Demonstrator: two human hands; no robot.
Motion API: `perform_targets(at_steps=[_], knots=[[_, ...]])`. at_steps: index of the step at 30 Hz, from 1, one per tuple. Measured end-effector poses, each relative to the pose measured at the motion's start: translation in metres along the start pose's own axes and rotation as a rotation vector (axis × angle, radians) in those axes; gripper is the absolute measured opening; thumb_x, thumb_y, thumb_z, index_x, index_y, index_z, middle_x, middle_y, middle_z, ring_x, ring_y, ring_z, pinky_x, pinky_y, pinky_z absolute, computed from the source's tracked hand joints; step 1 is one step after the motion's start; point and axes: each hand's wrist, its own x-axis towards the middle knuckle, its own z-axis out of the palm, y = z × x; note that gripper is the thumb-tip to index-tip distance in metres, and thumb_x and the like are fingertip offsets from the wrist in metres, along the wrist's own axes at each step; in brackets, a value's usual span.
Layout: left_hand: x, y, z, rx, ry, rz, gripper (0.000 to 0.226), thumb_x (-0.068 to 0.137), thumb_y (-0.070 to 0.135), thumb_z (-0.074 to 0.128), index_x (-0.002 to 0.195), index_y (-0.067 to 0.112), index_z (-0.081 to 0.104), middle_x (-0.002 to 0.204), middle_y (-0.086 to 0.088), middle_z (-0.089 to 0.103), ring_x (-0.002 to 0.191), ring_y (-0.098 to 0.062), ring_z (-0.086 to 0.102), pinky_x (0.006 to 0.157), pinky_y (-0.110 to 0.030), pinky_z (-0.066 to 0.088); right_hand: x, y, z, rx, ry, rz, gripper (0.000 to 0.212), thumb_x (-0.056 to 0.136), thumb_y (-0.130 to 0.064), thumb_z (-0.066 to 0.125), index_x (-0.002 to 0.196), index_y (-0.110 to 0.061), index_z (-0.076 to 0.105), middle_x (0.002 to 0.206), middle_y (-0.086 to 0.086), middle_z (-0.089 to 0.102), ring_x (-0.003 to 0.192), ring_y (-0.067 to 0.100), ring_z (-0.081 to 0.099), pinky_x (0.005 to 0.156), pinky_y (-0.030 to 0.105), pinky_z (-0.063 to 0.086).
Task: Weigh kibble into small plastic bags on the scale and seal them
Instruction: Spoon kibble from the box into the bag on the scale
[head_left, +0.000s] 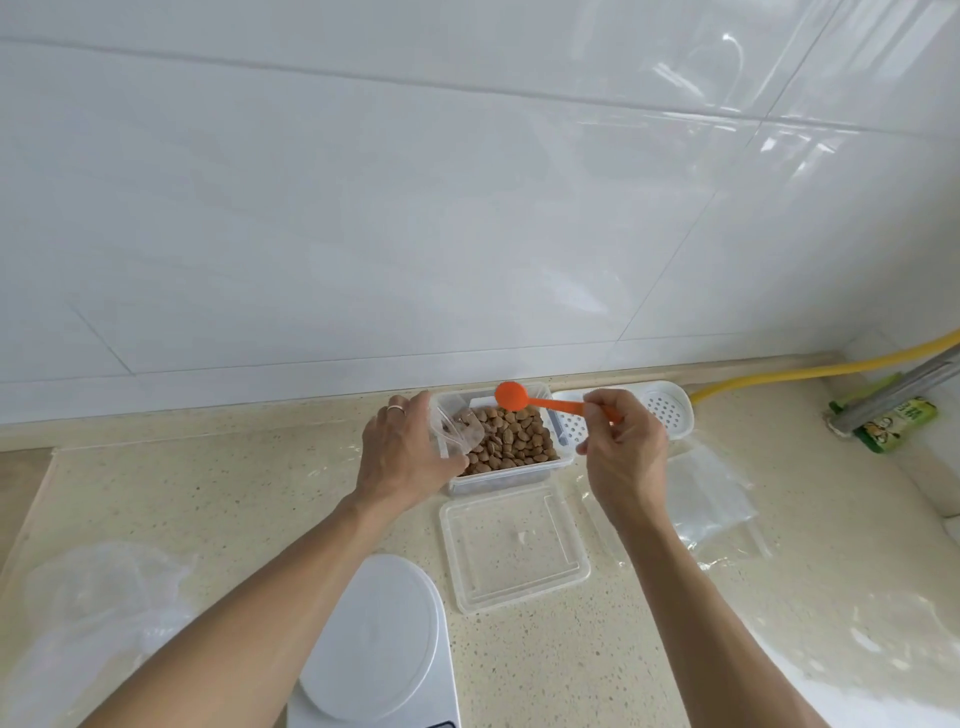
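The clear tub (540, 470) of brown kibble (511, 439) stands on the speckled desk (260, 493) against the white tiled wall (415, 208), between the two hands. The left hand (402, 457) is at the tub's left edge, fingers curled round a small clear bag (457, 428) that it holds with the mouth over the kibble; a few pieces show through the bag. A ring (396, 408) sits on one finger of this hand. The right hand (621, 441) is at the tub's right side, fingers pinching the handle of an orange spoon (511, 396). The spoon bowl is raised above the far rim of the tub, well apart from the bag; whether it carries kibble cannot be told.

The tub's lid (514, 551) lies flat on the desk just in front of the tub, between the forearms. The white scale (374, 644) is nearer still, under the left forearm, its round platform bare. A stack of clear bags (711, 499) lies to the right of the right wrist. A white perforated tray (670, 410) stands behind the right hand, beside the tub. More clear plastic (98, 597) lies at the left edge of the desk. A yellow hose (810, 371) runs along the wall at right, near a green packet (896, 423)
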Motion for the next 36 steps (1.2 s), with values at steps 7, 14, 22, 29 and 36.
perform_targets(at_steps=[7,14,22,29,36], knots=[[-0.005,-0.018,-0.001,0.088,0.006,0.069,0.089,0.066,0.049,0.074,0.142,0.021,0.036,0.118,-0.008,0.053,0.113,-0.027,0.049,0.104,-0.042,0.035,-0.005,0.04,0.027,-0.306,-0.115,0.027,0.018,0.098,-0.01,0.051,0.093,-0.013,0.069,0.065,0.001,0.064,0.05,0.017,0.055,0.047,0.033,0.045],[-0.01,-0.015,0.004,0.146,-0.018,0.093,0.09,0.07,0.054,0.072,0.143,0.017,0.034,0.125,-0.01,0.049,0.119,-0.027,0.045,0.107,-0.041,0.032,-0.008,0.044,0.04,0.007,-0.131,0.442,0.016,0.1,-0.009,0.052,0.1,-0.016,0.067,0.088,0.004,0.069,0.052,0.014,0.065,0.053,0.03,0.055],[-0.002,-0.007,0.005,0.189,-0.01,0.088,0.094,0.069,0.058,0.069,0.144,0.015,0.033,0.123,-0.011,0.051,0.114,-0.026,0.048,0.098,-0.041,0.04,-0.006,0.04,0.018,0.308,0.028,0.682,0.012,0.098,-0.006,0.056,0.101,-0.012,0.066,0.089,0.006,0.071,0.05,0.014,0.06,0.053,0.025,0.051],[0.009,0.006,0.006,0.218,-0.025,0.053,0.088,0.069,0.057,0.07,0.138,0.014,0.037,0.127,-0.01,0.048,0.118,-0.027,0.046,0.097,-0.041,0.04,-0.004,0.02,0.005,0.399,-0.045,0.558,0.012,0.098,-0.008,0.056,0.097,-0.013,0.066,0.092,0.012,0.074,0.052,0.015,0.059,0.055,0.029,0.049],[0.009,0.01,0.007,0.004,-0.011,0.038,0.046,0.065,0.046,0.068,0.1,0.024,0.048,0.097,0.003,0.049,0.095,-0.02,0.05,0.085,-0.037,0.043,-0.014,-0.01,0.009,-0.07,-0.311,-0.21,0.016,0.095,-0.01,0.057,0.092,-0.02,0.069,0.063,0.0,0.064,0.054,0.02,0.06,0.051,0.039,0.049]])
